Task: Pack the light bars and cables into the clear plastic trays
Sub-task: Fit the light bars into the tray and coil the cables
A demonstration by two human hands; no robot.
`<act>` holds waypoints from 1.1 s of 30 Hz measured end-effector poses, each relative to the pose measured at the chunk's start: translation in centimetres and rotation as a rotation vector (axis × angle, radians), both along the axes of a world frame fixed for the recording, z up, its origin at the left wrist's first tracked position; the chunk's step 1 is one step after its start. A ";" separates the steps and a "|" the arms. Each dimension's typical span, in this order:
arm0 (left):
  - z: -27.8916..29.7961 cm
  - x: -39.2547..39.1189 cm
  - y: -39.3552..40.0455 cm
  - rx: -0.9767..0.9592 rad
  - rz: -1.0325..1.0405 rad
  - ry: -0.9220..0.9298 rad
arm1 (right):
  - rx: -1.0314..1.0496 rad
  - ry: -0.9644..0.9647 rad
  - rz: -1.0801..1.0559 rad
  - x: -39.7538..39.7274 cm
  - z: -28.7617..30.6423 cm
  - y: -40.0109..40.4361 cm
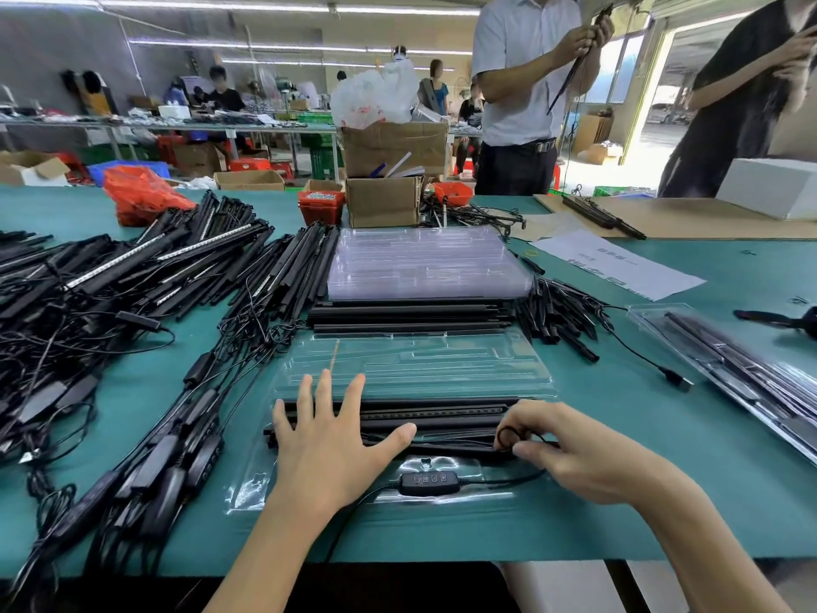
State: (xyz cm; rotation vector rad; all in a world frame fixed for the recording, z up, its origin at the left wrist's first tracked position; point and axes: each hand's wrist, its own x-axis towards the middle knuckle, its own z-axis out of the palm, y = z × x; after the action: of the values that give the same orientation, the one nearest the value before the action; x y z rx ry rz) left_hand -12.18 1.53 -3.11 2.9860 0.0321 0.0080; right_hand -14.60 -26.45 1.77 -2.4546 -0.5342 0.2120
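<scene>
1. My left hand (329, 440) lies flat with fingers spread, pressing down on the long black light bars (442, 418) that sit side by side in the clear moulded plastic tray (420, 369) at lower centre of the frame.
2. My right hand (570, 453) is curled at the bars' right end, thumb and fingertips pinching a small loop of thin black cable (508, 435).
3. The black oblong inline controller with four buttons (429, 483) lies in the tray's near section, just below the bars, its cord running off the tray's near edge to the lower left.
4. The tray's far half holds only bare channels; its far edge lies just beside a row of loose black bars (406, 316).
5. Beyond that row, at centre frame, stands a stack of clear plastic trays (424, 263).
6. The left third of the frame is crowded by a tangled heap of black bars, cables and controllers (110, 303), which reaches almost to the tray's left edge.
7. Right of the tray, a strip of bare green table mat (619, 435) gives open room, with a black USB plug (676, 378) lying on it above.
8. Far right, a filled clear tray (729, 369) lies slanted toward the lower right corner.
9. The table's near edge runs just beneath my forearms.
</scene>
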 end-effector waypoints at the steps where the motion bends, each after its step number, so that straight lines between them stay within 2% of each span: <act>1: 0.0 0.0 0.0 0.000 -0.002 0.000 | -0.008 -0.031 -0.011 0.0 -0.5 0.3; 5: 0.0 0.1 0.0 0.003 -0.002 -0.006 | 0.120 -0.133 -0.016 -0.6 -1.9 0.6; 8: 0.0 0.1 0.0 0.005 -0.002 -0.011 | 0.282 -0.121 -0.062 -1.0 -2.3 0.0; 11: 0.1 0.0 0.6 0.000 -0.001 -0.011 | 0.346 -0.072 -0.090 -1.2 -2.1 -0.9; 16: 0.1 0.1 0.7 0.005 -0.001 -0.006 | 0.258 -0.066 -0.106 -1.3 -1.6 -2.9; 28: 0.3 -0.2 0.7 0.011 -0.003 -0.007 | 0.316 -0.040 -0.039 0.1 -1.6 -1.1; 33: 0.3 -0.3 0.6 0.009 -0.004 -0.017 | 0.200 -0.078 -0.062 -0.1 -2.2 -1.3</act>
State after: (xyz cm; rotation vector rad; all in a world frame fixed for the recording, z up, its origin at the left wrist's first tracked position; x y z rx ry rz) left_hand -12.50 2.14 -2.84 2.9951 0.0244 0.0337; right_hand -14.71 -27.77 -0.46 -2.2872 -0.4870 0.0349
